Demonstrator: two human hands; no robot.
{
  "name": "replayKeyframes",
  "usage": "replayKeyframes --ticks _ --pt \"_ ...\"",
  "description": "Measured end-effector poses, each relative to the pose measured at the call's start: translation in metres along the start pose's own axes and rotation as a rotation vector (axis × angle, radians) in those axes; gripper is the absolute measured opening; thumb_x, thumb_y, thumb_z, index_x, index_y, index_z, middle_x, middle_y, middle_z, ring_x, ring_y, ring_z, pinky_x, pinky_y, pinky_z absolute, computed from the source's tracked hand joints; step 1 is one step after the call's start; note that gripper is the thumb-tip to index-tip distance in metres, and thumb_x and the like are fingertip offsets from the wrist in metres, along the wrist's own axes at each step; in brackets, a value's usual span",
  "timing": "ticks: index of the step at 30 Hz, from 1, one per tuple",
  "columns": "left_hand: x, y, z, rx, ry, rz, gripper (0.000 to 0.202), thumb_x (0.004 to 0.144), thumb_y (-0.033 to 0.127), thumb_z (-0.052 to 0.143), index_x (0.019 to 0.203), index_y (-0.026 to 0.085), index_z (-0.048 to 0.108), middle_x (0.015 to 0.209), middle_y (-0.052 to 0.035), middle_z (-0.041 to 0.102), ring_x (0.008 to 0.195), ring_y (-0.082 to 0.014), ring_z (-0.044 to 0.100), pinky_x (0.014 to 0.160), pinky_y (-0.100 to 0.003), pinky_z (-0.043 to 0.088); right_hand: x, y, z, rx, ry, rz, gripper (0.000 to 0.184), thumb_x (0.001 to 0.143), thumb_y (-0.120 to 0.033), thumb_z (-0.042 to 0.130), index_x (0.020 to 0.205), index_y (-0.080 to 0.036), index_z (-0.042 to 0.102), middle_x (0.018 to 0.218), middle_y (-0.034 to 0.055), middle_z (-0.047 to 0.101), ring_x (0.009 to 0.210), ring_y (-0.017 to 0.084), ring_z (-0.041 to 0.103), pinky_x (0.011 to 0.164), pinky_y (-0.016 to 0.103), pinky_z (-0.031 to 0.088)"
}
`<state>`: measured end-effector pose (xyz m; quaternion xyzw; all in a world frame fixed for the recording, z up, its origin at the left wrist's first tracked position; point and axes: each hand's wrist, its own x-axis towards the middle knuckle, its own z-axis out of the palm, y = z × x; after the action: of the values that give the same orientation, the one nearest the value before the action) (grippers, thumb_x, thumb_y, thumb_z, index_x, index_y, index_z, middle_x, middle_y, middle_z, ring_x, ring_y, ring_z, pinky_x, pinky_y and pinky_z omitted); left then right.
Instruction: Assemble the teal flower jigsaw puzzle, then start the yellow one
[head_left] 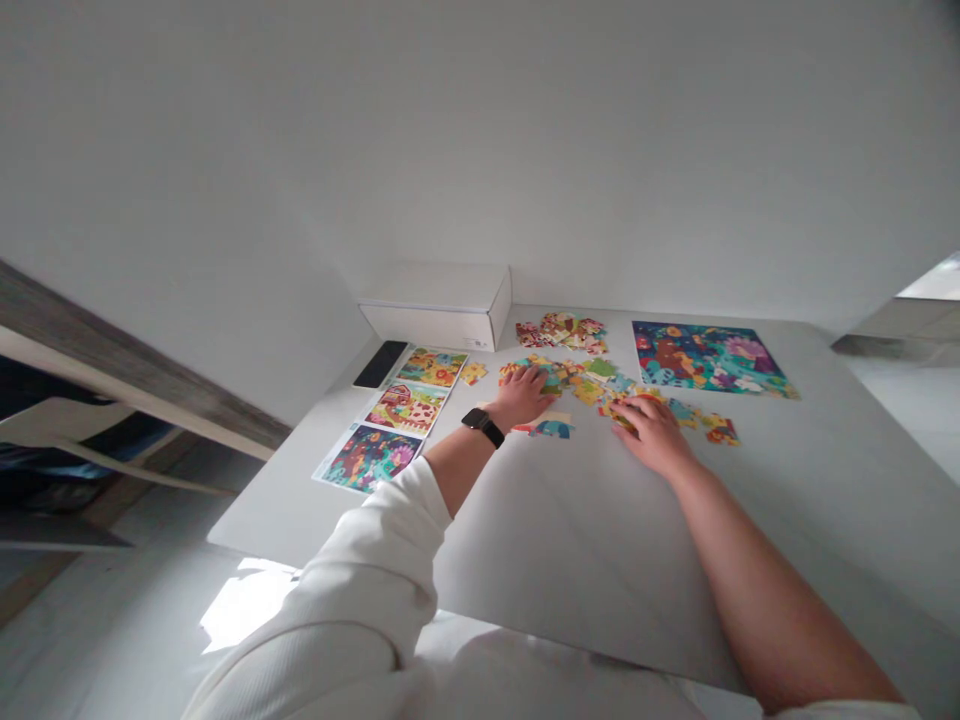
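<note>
Loose jigsaw puzzle pieces (pixel 591 388) lie in a band across the middle of the table. My left hand (pixel 525 392), a black watch on its wrist, rests over the left end of this band with fingers stretched out on the pieces. A few joined pieces with a blue animal (pixel 553 429) lie just below it. To the right, my right hand (pixel 651 432) bends its thumb and fingers round a yellow puzzle piece (pixel 628 426), partly hidden by the fingers. More pieces (pixel 721 430) lie right of that hand.
An assembled dark-blue puzzle (pixel 709 358) lies at the back right. Reddish pieces (pixel 566 332) are heaped at the back. On the left are a picture sheet (pixel 405 408), a black phone (pixel 381 364) and a white box (pixel 435 305) against the wall.
</note>
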<state>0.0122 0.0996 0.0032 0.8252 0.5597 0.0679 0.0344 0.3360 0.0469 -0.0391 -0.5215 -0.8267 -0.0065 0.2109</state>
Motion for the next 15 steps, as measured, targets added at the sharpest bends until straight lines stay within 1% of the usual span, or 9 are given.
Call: replayKeyframes --ticks 3,5,6,8,12,13,15 --pt "-0.008 -0.002 -0.001 0.032 -0.007 -0.059 0.058 0.109 0.05 0.057 0.164 0.033 0.054 0.176 -0.0104 0.044 0.158 -0.0403 0.042 0.127 -0.059 0.041 0.001 -0.001 0.0 -0.007 -0.004 0.008 0.042 0.106 -0.039 0.059 0.142 -0.028 0.077 0.144 0.0138 0.07 0.134 0.034 0.064 0.121 0.055 0.047" --pt "-0.016 -0.008 -0.005 0.05 -0.001 -0.119 0.062 0.108 0.05 0.058 0.167 0.034 0.05 0.176 -0.0112 0.044 0.157 -0.041 0.042 0.126 -0.059 0.042 0.001 -0.002 0.0 -0.013 -0.016 0.015 0.042 0.106 -0.039 0.06 0.144 -0.029 0.076 0.145 0.0137 0.069 0.135 0.034 0.063 0.122 0.055 0.046" --pt "-0.02 -0.013 -0.008 0.055 -0.003 -0.146 0.062 0.108 0.05 0.058 0.168 0.034 0.05 0.174 -0.0123 0.046 0.155 -0.0403 0.045 0.126 -0.058 0.043 0.001 -0.002 0.0 -0.014 -0.022 0.021 0.043 0.106 -0.039 0.06 0.145 -0.03 0.076 0.145 0.0135 0.069 0.135 0.034 0.063 0.122 0.054 0.046" --pt "-0.028 -0.023 -0.013 0.074 -0.008 -0.182 0.06 0.108 0.051 0.058 0.165 0.033 0.054 0.172 -0.0133 0.049 0.15 -0.0388 0.051 0.124 -0.057 0.045 0.002 -0.003 -0.001 -0.012 -0.033 0.036 0.044 0.106 -0.039 0.06 0.147 -0.031 0.075 0.147 0.0128 0.069 0.136 0.034 0.063 0.123 0.055 0.045" --pt "-0.037 -0.041 -0.02 0.112 -0.022 -0.249 0.057 0.108 0.054 0.058 0.158 0.029 0.06 0.17 -0.0156 0.05 0.15 -0.0399 0.051 0.125 -0.06 0.043 0.003 -0.005 -0.002 -0.007 -0.048 0.052 0.046 0.105 -0.039 0.061 0.148 -0.03 0.074 0.147 0.0129 0.069 0.137 0.034 0.062 0.123 0.055 0.044" --pt "-0.037 -0.043 -0.02 0.109 -0.017 -0.255 0.058 0.108 0.055 0.057 0.159 0.027 0.06 0.169 -0.0164 0.051 0.151 -0.0403 0.051 0.125 -0.06 0.043 0.003 -0.006 -0.003 -0.007 -0.049 0.054 0.046 0.105 -0.038 0.061 0.148 -0.03 0.074 0.148 0.013 0.069 0.137 0.034 0.062 0.123 0.055 0.044" --pt "-0.032 -0.043 -0.018 0.086 -0.002 -0.216 0.061 0.109 0.055 0.055 0.161 0.024 0.056 0.171 -0.0173 0.05 0.155 -0.04 0.048 0.127 -0.059 0.041 0.003 -0.007 -0.004 -0.007 -0.049 0.059 0.045 0.105 -0.038 0.061 0.147 -0.029 0.074 0.148 0.0131 0.069 0.137 0.034 0.063 0.124 0.055 0.044"
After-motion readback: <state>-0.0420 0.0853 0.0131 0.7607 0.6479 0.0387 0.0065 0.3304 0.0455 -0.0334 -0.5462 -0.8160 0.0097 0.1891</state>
